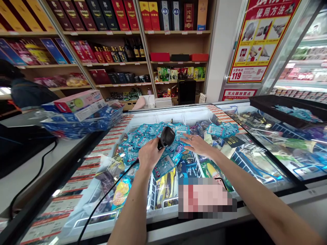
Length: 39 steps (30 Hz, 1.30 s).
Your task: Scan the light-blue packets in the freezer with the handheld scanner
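Note:
My left hand [148, 154] is closed around the handle of a black handheld barcode scanner [168, 136]. Its head points forward over a heap of small blue packets [136, 139] on the glass top of a chest freezer [95, 200]. From the scanner a black cable [107, 194] runs down toward me. My right hand [196, 144] reaches in from the right, fingers stretched out and apart, with the tips at the heap's right edge by a blue packet [181, 130]. A smaller group of blue packets [222, 129] lies farther right on the glass.
A pixelated pinkish thing [206, 199] rests at the freezer's near edge. Boxes [79, 101] are stacked on blue packs at left, near a person [28, 92]. A black tray [265, 102] with blue packets stands at right. Shelves [176, 33] line the back.

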{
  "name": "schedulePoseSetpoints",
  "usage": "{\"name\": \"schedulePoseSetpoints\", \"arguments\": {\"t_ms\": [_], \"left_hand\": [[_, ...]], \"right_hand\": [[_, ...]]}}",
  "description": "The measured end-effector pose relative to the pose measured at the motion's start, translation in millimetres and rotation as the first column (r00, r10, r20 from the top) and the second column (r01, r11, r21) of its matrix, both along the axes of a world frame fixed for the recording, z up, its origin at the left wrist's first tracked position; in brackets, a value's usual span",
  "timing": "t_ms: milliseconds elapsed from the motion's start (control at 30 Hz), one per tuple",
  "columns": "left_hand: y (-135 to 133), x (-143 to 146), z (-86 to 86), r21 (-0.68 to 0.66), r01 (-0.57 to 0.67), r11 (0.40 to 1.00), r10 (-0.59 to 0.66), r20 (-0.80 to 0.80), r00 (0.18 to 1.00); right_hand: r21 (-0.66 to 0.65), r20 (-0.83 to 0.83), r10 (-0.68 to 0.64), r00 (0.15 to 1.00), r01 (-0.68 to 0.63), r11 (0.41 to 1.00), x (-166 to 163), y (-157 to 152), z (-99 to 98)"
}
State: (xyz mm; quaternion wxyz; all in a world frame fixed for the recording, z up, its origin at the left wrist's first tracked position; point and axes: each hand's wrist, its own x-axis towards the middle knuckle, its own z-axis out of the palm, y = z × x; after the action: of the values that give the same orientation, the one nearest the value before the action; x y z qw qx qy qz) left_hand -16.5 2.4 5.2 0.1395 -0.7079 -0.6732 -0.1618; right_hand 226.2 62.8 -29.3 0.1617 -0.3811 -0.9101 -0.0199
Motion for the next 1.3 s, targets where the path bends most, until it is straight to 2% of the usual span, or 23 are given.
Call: {"name": "schedulePoseSetpoints", "arguments": {"t_ms": [133, 267, 433, 567, 700, 833, 1000, 1100, 1300], "left_hand": [[0, 1, -0.3, 0.011, -0.001, 1.0, 0.001, -0.009, 1.0], [1, 2, -1.6, 0.003, 0.009, 1.0, -0.009, -0.013, 1.0], [0, 4, -2.1, 0.003, 0.038, 0.999, -0.038, -0.027, 0.999], [-1, 9, -1.1, 0.008, 0.087, 0.996, -0.086, -0.037, 0.996], [-1, 14, -1.8, -0.001, 0.122, 0.993, -0.122, -0.069, 0.99], [0, 15, -4.9, 0.006, 0.153, 0.988, -0.152, -0.083, 0.985], [0, 18, -7.9, 0.029, 0.206, 0.978, -0.204, -0.071, 0.977], [0, 20, -8.4, 0.023, 0.227, 0.974, -0.225, -0.057, 0.973], [0, 23, -8.9, 0.021, 0.252, 0.967, -0.251, -0.044, 0.967]], "right_hand": [[-0.004, -0.033, -0.048, 0.998, 0.047, 0.999, 8, -2, -4.8], [-0.017, -0.138, -0.213, 0.967, 0.213, 0.977, 28, -5, -7.8], [0.01, -0.255, -0.45, 0.856, 0.468, 0.884, 39, -5, -18.2], [0.061, -0.226, -0.526, 0.82, 0.551, 0.832, 36, -2, -27.7], [-0.027, -0.249, -0.537, 0.806, 0.548, 0.836, 40, 4, -34.1], [-0.167, -0.405, -0.519, 0.753, 0.497, 0.852, 53, 11, -38.9], [-0.352, -0.659, -0.509, 0.554, 0.371, 0.859, 67, 18, -44.8], [-0.375, -0.729, -0.485, 0.483, 0.311, 0.873, 70, 22, -47.3], [-0.394, -0.758, -0.46, 0.463, 0.238, 0.888, 70, 21, -44.1]]}}
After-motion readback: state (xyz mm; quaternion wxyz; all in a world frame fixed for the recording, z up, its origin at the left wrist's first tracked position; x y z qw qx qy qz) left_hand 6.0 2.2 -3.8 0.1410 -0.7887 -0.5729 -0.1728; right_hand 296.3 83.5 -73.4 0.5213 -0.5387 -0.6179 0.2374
